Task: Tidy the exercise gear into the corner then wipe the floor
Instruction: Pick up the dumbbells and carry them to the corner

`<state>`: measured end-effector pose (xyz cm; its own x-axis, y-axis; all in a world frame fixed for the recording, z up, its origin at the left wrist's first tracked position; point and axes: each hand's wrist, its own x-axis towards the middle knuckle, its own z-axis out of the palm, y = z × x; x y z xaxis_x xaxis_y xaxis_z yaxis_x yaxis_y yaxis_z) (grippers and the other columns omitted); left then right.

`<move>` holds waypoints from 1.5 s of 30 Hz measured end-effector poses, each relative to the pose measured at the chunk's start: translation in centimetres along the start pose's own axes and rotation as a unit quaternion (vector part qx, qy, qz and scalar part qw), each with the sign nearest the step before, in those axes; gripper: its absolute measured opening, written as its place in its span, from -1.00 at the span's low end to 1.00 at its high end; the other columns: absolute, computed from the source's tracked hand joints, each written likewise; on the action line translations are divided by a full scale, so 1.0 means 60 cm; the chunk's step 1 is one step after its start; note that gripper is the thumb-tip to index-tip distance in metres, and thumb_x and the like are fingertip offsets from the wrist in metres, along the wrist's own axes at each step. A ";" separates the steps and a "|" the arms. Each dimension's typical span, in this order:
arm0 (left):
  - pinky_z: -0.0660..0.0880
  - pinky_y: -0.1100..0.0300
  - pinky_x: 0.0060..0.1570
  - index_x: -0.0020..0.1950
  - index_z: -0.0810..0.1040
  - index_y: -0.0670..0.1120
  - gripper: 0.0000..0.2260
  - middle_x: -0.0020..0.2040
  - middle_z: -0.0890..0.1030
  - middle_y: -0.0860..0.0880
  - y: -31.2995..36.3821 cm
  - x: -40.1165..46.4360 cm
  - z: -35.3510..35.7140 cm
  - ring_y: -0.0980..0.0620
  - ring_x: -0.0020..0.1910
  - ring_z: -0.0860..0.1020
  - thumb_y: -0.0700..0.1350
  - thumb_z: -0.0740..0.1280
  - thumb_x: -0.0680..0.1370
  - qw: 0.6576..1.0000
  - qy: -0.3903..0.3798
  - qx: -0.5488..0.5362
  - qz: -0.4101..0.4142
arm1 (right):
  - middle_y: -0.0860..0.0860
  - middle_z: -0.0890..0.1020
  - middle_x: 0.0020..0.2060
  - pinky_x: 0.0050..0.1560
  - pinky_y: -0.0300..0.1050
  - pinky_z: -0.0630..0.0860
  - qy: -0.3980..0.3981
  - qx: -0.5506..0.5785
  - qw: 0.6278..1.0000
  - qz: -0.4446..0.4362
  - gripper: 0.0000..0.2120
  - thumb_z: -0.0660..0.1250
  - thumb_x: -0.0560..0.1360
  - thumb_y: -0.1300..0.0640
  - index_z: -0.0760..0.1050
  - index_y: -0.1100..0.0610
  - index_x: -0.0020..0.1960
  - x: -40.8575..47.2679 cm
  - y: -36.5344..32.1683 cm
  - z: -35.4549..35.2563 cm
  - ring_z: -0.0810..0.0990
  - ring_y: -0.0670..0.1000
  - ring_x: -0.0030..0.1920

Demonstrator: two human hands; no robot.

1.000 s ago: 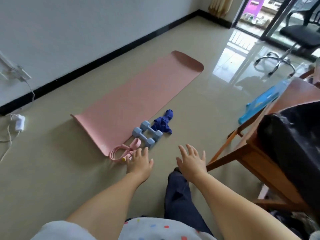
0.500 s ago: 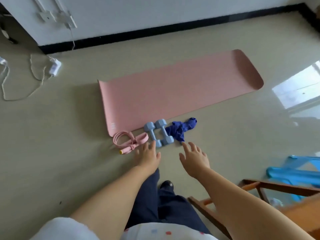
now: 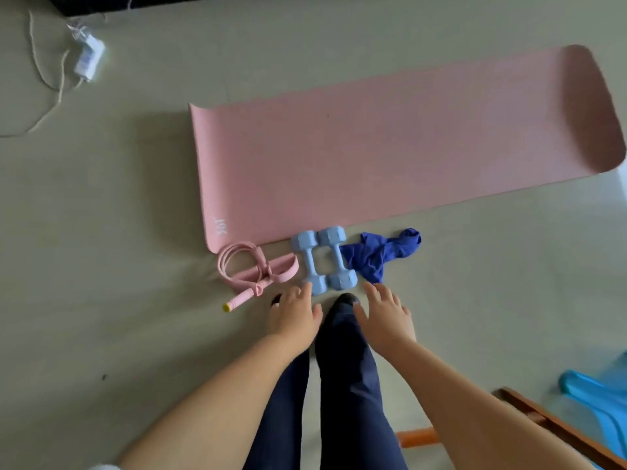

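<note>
Looking straight down from my head cam: both my hands are reaching out low in the middle of the frame, fingers spread and relaxed, holding nothing. My left hand [image 3: 294,317] has its fingertips right at the near end of the left of the two light blue dumbbells [image 3: 324,261], maybe just touching it, hard to tell from this angle. My right hand [image 3: 385,315] hovers just below the blue cloth [image 3: 381,254], which is crumpled up on the floor [image 3: 101,266] right beside the dumbbells.

The dumbbells lie side by side at the bottom edge of the pink yoga mat [image 3: 390,150], which is rolled out flat across the center and upper right of the frame. Left of the dumbbells sits the pink jump rope [image 3: 256,271], coiled up, with a yellow-tipped handle poking toward lower left.

Upper left there's a white charger [image 3: 89,58] with its cord looping over the floor. Lower right corner shows a bit of wooden furniture [image 3: 556,429] and something bright blue plastic [image 3: 600,405]. My dark trouser legs [image 3: 342,385] run up the middle between my arms.
</note>
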<state>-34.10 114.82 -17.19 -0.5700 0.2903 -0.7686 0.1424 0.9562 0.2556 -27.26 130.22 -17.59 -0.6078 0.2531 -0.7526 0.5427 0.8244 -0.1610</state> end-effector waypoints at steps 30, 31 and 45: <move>0.32 0.24 -0.40 -0.39 0.38 -0.12 -0.75 -0.49 0.42 -0.05 -0.132 0.714 0.406 -0.01 -0.51 0.39 -0.18 0.34 0.46 0.758 -0.012 -0.586 -0.286 | 0.08 0.45 -0.46 -0.42 -0.14 0.40 -0.071 0.446 0.879 0.156 -0.85 0.23 0.45 0.23 0.34 0.15 -0.29 0.699 0.121 0.380 0.39 0.02 -0.51; 0.32 0.24 -0.41 -0.37 0.38 -0.11 -0.77 -0.49 0.42 -0.04 -0.122 0.687 0.389 0.00 -0.52 0.38 -0.17 0.33 0.46 0.762 -0.024 -0.582 -0.281 | 0.08 0.45 -0.47 -0.43 -0.15 0.39 -0.068 0.454 0.873 0.162 -0.84 0.24 0.45 0.23 0.34 0.15 -0.30 0.672 0.120 0.362 0.38 0.03 -0.51; 0.29 0.26 -0.50 -0.40 0.36 -0.14 -0.75 -0.56 0.40 -0.05 0.022 0.223 0.069 0.01 -0.60 0.33 -0.18 0.30 0.46 0.836 -0.054 -0.491 -0.238 | 0.08 0.43 -0.53 -0.43 -0.16 0.37 -0.041 0.492 0.850 0.183 -0.82 0.27 0.41 0.19 0.32 0.16 -0.32 0.213 0.094 0.042 0.35 0.04 -0.58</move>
<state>-38.19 120.10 -29.58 -0.2886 -0.0616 -0.9555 -0.8435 0.4886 0.2233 -30.52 136.85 -29.73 -0.2729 0.3328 -0.9026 0.9334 -0.1355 -0.3322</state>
